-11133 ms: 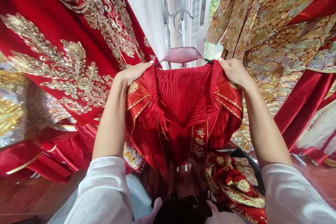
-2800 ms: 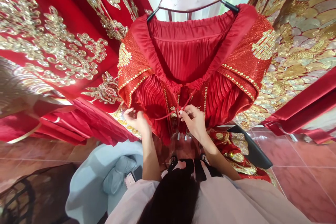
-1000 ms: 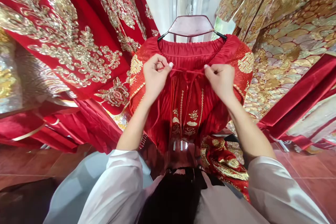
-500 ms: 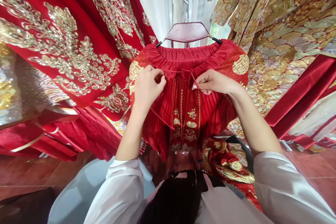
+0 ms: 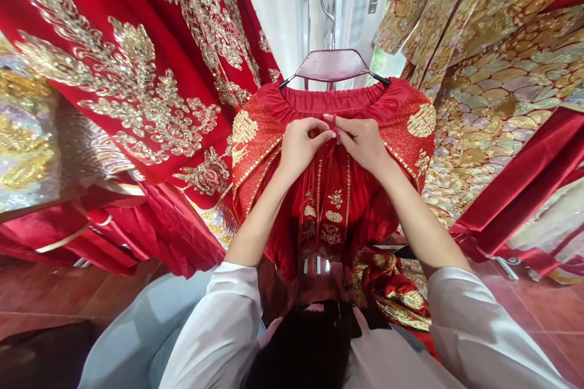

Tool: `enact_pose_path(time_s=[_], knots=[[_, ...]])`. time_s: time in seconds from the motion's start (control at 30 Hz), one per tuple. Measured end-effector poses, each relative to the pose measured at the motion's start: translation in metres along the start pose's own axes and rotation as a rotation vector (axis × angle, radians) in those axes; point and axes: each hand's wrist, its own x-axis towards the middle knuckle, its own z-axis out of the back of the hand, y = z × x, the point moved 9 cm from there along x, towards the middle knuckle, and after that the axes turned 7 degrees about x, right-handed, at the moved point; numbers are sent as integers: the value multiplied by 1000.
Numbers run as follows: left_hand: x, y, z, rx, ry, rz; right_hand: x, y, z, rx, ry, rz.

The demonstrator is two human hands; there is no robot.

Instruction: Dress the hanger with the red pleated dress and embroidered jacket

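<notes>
A red pleated skirt (image 5: 255, 161) with gold embroidery and a gathered waistband hangs from a dark reddish hanger (image 5: 333, 65) with a metal hook. At the front centre of the waistband, my left hand (image 5: 301, 144) and my right hand (image 5: 362, 143) meet fingertip to fingertip. Both are closed in a pinch on the skirt's thin red drawstring (image 5: 335, 120). Only a short bit of the cord shows; my fingers cover the rest.
To the left hangs a red garment with gold sequin work (image 5: 150, 91). A gold scale-patterned garment (image 5: 497, 91) hangs on the right. Below lies a bunched red and gold cloth (image 5: 401, 292). A pale blue-grey chair (image 5: 137, 316) stands at lower left, on a reddish tiled floor (image 5: 547, 316).
My hands have come together from either side to the middle of the waistband. The drawstring, earlier stretched between them, is now gathered at their fingertips.
</notes>
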Motion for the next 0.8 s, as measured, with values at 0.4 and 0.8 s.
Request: enact_pose_path(time_s=[0.4,0.8], knots=[[-12,-11,-9,187,181,-33,-9,-13,-10,-115,51,146],[-18,-3,23,436,-66,2,-23,-25,22,-326,-120,-75]])
